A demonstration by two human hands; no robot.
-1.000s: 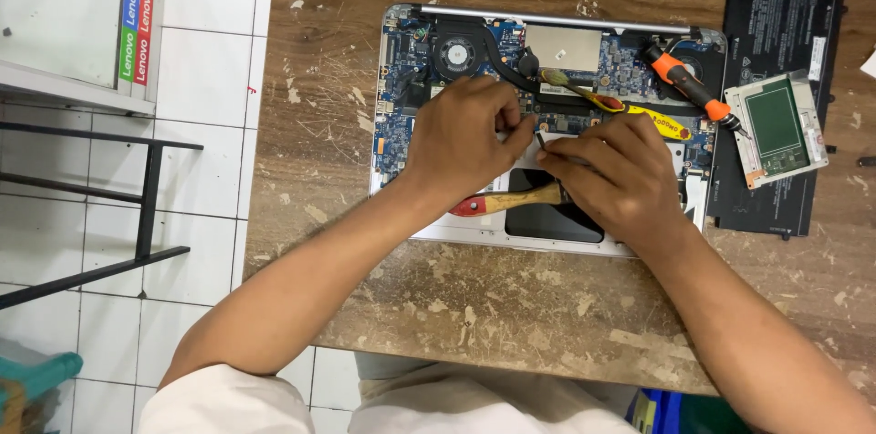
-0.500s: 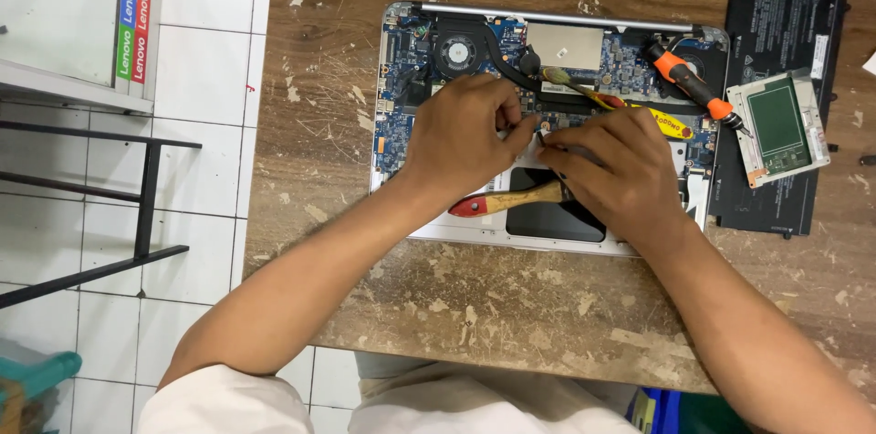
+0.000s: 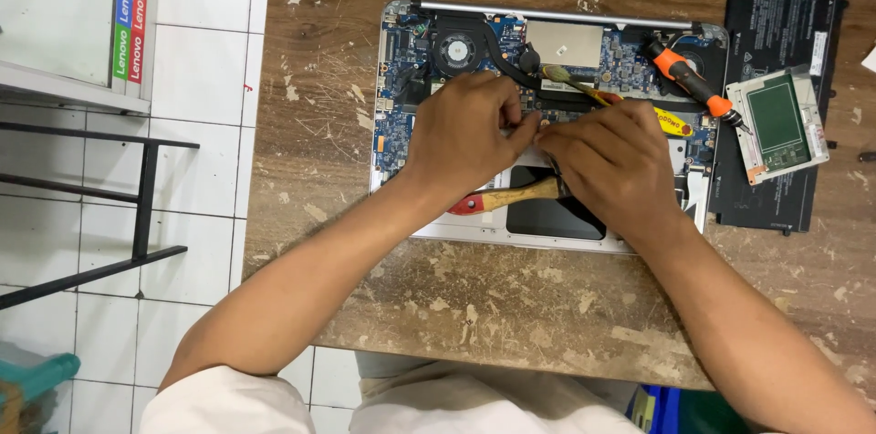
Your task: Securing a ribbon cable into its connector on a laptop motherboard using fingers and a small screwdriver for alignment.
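An opened laptop [image 3: 401, 78] lies bottom-up on the worn wooden table [image 3: 511, 315], its blue board, fan and copper heat pipe exposed. My left hand [image 3: 465, 133] and my right hand [image 3: 616, 165] meet over the middle of the board, fingertips pinched together on a small part I cannot make out. Under my hands lies a wooden-handled brush with a red end [image 3: 497, 200]. A second brush with a yellow handle [image 3: 662, 117] rests on the board just beyond my right hand.
An orange and black screwdriver [image 3: 691, 83] lies on the laptop's right side. A black battery pack [image 3: 785, 14] sits at the right with a small green board in a metal frame [image 3: 777, 122] on it. White floor tiles and a dark metal rack [image 3: 137, 215] are at the left.
Both hands have stayed over the middle of the board with only slight finger shifts. Nothing else has moved.
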